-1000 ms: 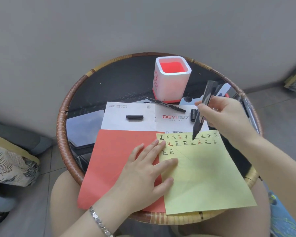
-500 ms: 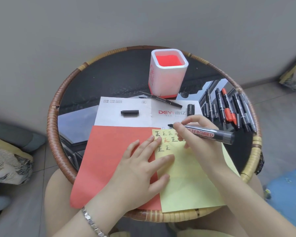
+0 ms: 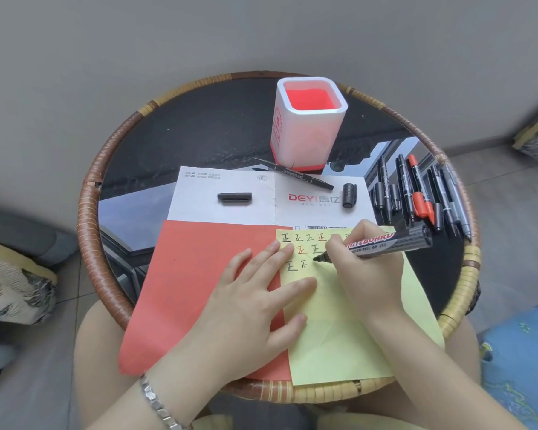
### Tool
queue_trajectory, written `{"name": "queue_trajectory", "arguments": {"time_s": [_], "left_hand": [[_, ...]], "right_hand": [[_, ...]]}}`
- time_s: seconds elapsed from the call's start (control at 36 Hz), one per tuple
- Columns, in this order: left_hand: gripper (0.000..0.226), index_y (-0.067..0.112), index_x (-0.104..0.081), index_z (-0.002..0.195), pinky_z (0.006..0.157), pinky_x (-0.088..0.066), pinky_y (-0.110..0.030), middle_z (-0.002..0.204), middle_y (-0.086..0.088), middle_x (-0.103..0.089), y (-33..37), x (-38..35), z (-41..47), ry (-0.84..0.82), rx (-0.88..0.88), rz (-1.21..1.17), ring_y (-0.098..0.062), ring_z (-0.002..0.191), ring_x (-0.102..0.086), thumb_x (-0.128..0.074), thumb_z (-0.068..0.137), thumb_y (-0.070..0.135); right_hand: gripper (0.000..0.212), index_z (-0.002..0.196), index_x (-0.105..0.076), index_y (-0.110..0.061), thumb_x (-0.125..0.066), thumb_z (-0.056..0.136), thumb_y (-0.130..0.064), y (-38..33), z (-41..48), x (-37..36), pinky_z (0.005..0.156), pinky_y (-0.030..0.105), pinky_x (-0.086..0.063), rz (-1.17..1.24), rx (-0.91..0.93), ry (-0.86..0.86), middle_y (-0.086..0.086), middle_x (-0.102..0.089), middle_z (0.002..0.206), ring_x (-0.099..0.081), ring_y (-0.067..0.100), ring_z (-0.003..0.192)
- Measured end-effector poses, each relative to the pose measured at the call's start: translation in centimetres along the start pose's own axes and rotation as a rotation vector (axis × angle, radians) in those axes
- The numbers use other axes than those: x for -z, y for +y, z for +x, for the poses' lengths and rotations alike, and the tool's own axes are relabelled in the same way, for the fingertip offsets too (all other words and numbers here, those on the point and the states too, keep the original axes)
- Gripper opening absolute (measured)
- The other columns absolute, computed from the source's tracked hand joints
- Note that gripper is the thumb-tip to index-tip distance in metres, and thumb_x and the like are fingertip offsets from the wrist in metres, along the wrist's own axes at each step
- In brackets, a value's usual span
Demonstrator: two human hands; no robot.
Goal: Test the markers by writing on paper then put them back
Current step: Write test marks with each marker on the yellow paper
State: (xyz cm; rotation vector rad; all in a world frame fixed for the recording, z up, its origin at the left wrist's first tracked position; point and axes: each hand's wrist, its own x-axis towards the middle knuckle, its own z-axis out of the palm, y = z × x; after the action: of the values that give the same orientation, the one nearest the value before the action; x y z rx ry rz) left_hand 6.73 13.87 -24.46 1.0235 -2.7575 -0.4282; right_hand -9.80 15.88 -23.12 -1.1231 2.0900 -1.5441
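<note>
My right hand (image 3: 365, 268) grips a thick black whiteboard marker (image 3: 389, 243), uncapped, its tip touching the yellow paper (image 3: 348, 330) beside rows of written characters. My left hand (image 3: 255, 305) lies flat, fingers spread, across the red sheet (image 3: 199, 280) and the yellow paper's left edge. Several black markers and one red marker (image 3: 420, 197) lie in a row at the right of the table. A thin black marker (image 3: 292, 176) lies in front of the white pen holder (image 3: 308, 125), whose inside is red. Two black caps (image 3: 234, 197) (image 3: 349, 195) rest on the white sheet (image 3: 199, 200).
Everything sits on a small round rattan-rimmed table (image 3: 112, 150) with a dark glass top, standing over my knees. A grey wall is behind it. A patterned cushion (image 3: 10, 287) is at the left, blue fabric (image 3: 522, 361) at the lower right.
My right hand brought the whiteboard marker down from upright above the paper to a writing angle, and its tip moved down to the third row. The left hand stayed flat.
</note>
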Motion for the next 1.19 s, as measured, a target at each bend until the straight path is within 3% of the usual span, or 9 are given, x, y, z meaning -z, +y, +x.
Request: {"name": "queue_trajectory", "arguments": {"time_s": [0.25, 0.61, 0.75, 1.19], "left_hand": [[0.041, 0.042, -0.056, 0.119, 0.105, -0.019, -0.042, 0.142, -0.004, -0.045, 0.04, 0.12, 0.05, -0.012, 0.002, 0.004, -0.02, 0.134, -0.038, -0.041, 0.082, 0.05], [0.041, 0.04, -0.058, 0.118, 0.104, -0.019, -0.043, 0.141, -0.007, -0.047, 0.26, 0.19, 0.05, -0.017, 0.009, 0.033, -0.023, 0.133, -0.039, -0.04, 0.082, 0.05], [0.039, 0.036, -0.064, 0.108, 0.101, -0.023, -0.046, 0.134, -0.011, -0.053, 0.9, 0.19, 0.32, -0.004, 0.025, 0.074, -0.026, 0.128, -0.046, -0.04, 0.08, 0.05], [0.041, 0.037, -0.062, 0.113, 0.103, -0.02, -0.046, 0.137, -0.011, -0.05, 0.81, -0.07, 0.12, 0.003, 0.026, 0.077, -0.026, 0.13, -0.043, -0.04, 0.081, 0.051]], "right_hand": [[0.04, 0.05, -0.032, -0.015, -0.062, 0.074, -0.006, 0.51, -0.02, -0.23, 0.05, 0.013, -0.033, -0.013, 0.022, 0.043, -0.011, -0.044, 0.042, -0.04, 0.002, 0.045], [0.036, 0.052, -0.036, -0.009, -0.064, 0.074, -0.006, 0.38, 0.18, -0.11, 0.051, 0.011, -0.033, 0.014, 0.032, 0.033, -0.005, -0.04, 0.044, -0.04, 0.001, 0.047], [0.044, 0.049, -0.03, -0.017, -0.065, 0.073, -0.006, 0.53, 0.06, -0.12, 0.047, 0.015, -0.03, -0.008, 0.07, -0.045, -0.008, -0.039, 0.044, -0.036, 0.004, 0.044], [0.044, 0.048, -0.028, -0.018, -0.062, 0.07, 0.0, 0.77, -0.09, 0.38, 0.045, 0.014, -0.028, -0.025, 0.1, -0.022, -0.005, -0.038, 0.041, -0.036, 0.005, 0.043]]}}
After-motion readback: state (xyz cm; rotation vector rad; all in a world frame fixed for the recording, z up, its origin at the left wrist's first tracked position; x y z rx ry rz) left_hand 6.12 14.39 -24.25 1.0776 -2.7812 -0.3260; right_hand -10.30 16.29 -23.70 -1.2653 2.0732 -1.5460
